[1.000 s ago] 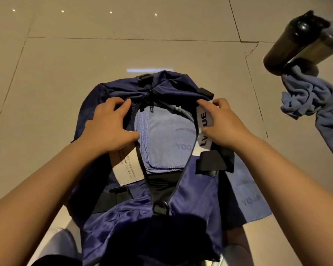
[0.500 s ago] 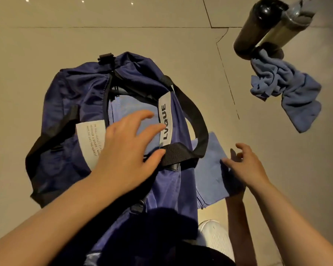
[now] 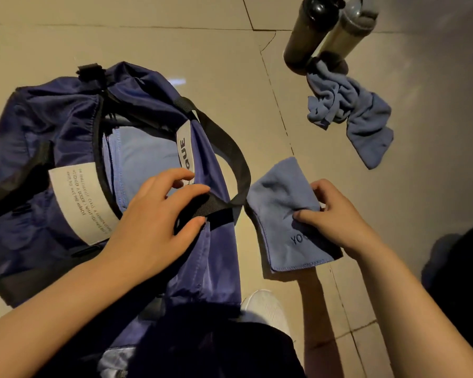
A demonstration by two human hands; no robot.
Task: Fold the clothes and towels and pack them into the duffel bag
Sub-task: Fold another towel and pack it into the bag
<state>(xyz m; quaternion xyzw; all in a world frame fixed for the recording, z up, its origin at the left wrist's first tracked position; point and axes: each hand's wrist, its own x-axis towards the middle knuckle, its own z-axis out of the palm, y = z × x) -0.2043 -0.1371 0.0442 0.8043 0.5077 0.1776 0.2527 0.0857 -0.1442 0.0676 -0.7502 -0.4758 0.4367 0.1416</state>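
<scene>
The towel's [image 3: 281,214] lettering was half hidden under the right hand [image 3: 336,216] pinching it; the left hand [image 3: 159,225], fingers spread, pressed the bag [image 3: 60,126]

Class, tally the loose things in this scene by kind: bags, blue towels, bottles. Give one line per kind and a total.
Duffel bag: 1
Blue towels: 3, one packed in the bag, one folded in the right hand, one crumpled
Bottles: 2, dark and translucent
Total: 6

folded towel [image 3: 281,214] right of duffel bag [image 3: 52,126]
</scene>
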